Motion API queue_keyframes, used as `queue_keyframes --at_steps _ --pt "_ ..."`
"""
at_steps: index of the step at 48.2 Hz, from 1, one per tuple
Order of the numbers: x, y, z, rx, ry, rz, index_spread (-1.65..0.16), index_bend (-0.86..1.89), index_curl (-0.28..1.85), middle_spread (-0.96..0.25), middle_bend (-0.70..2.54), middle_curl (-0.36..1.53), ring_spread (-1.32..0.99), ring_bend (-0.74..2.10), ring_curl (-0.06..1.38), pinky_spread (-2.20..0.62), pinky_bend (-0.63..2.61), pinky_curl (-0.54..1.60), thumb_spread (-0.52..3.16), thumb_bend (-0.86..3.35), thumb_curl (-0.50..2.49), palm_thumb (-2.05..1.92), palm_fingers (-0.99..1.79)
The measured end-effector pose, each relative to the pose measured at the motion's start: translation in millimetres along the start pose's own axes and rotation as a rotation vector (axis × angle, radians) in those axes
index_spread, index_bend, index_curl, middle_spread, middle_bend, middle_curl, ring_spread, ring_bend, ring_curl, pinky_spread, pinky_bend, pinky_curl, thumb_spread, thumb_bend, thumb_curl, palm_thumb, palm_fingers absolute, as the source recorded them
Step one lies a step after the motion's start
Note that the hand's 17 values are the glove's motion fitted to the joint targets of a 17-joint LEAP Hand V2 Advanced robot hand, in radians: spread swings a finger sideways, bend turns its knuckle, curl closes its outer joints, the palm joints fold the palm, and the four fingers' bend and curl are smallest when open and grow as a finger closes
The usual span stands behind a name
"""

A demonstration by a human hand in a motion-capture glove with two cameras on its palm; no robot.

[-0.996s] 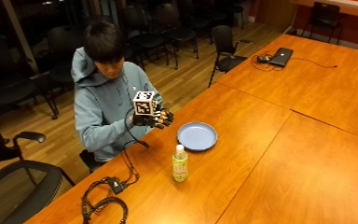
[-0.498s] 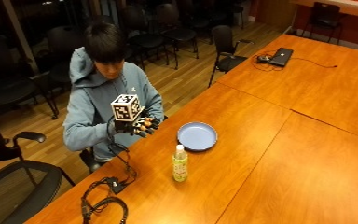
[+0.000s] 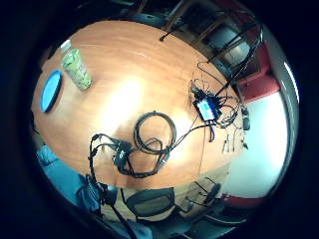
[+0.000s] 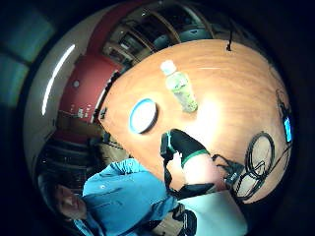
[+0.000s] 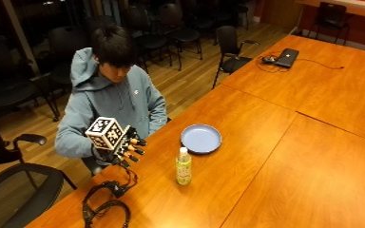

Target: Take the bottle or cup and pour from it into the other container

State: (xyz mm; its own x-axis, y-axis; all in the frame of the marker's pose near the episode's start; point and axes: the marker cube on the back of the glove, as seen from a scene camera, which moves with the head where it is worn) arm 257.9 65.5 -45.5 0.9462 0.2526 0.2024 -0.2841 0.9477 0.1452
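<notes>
A clear bottle (image 5: 183, 166) with a white cap and pale yellow-green contents stands upright on the wooden table (image 5: 296, 156). Just behind it lies a shallow blue plate (image 5: 201, 138). My gloved right hand (image 5: 124, 148) hovers over the table's near edge, to the left of the bottle and well apart from it. Its fingers are loosely spread and hold nothing. The thumb side palm view shows the bottle (image 4: 181, 89) beside the plate (image 4: 143, 115), with my thumb (image 4: 184, 144) in front. In the little finger side palm view the bottle (image 3: 76, 68) and plate (image 3: 51, 90) sit far off.
A coil of black cable (image 5: 106, 209) lies on the table corner below my hand; the coil (image 3: 154, 132) also shows from the palm. A laptop (image 5: 287, 57) sits at the far end. An office chair (image 5: 18, 183) stands at the left.
My hand has drawn back from beside the plate, moving left and down along the table edge, away from the bottle. Bottle and plate have not moved.
</notes>
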Motion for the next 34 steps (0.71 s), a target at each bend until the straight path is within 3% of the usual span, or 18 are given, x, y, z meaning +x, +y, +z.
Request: queue_keyframes --at_steps 17,34 --pt "58 -21 50 0.144 -0.505 -0.006 -0.37 0.14 0.19 0.00 0.19 0.28 0.10 0.48 0.27 0.23 0.71 0.27 0.95 -0.05 0.37 0.49 0.08" --pt "44 -69 121 0.090 -0.789 -0.008 -0.38 0.12 0.19 0.00 0.20 0.30 0.09 0.50 0.28 0.24 0.73 0.28 0.92 -0.03 0.37 0.48 0.05"
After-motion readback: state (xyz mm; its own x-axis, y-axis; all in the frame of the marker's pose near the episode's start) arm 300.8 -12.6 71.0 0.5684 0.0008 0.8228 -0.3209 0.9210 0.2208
